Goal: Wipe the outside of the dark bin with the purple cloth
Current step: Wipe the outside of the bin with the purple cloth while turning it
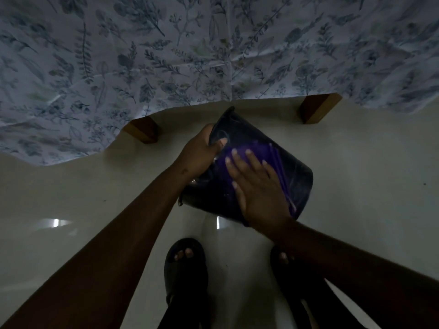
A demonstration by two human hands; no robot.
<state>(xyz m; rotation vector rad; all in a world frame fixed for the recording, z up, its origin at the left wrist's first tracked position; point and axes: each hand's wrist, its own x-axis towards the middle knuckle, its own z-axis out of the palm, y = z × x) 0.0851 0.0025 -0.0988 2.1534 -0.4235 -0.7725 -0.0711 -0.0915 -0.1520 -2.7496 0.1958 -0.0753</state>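
- The dark bin (249, 167) is held tipped over above the pale floor (356, 210), rim toward the floral bedcover (166, 55), base toward the lower right. I cannot tell whether any part of it rests on the floor; it sits between the two wooden bed legs (142, 131) and my feet.
- The purple cloth (268, 157) lies flat on the upturned side wall, under my right palm. A fold of it trails down the wall toward the base.
- My right hand (256, 186) is spread, fingers straight, pressing the cloth onto the bin; it pins the cloth, it does not clench it.
- My left hand (202, 153) is closed over the bin's rim, thumb on the outer wall, steadying the tilt.
- Judgement: wiping is under way on one wall; the far walls and base look untouched from here.
- To do this well: keep the palm flat so the whole cloth bears on the wall, and stroke rim to base in overlapping passes.
- Keep the left grip firm so the bin does not swing under pressure.
- Rotate the bin with the left hand between passes to bring each wall up.
- Risk: the loose fold may bunch and skip patches; low light hides remaining dirt.
- Sandals (185, 269) stand just below the bin; keep clear.
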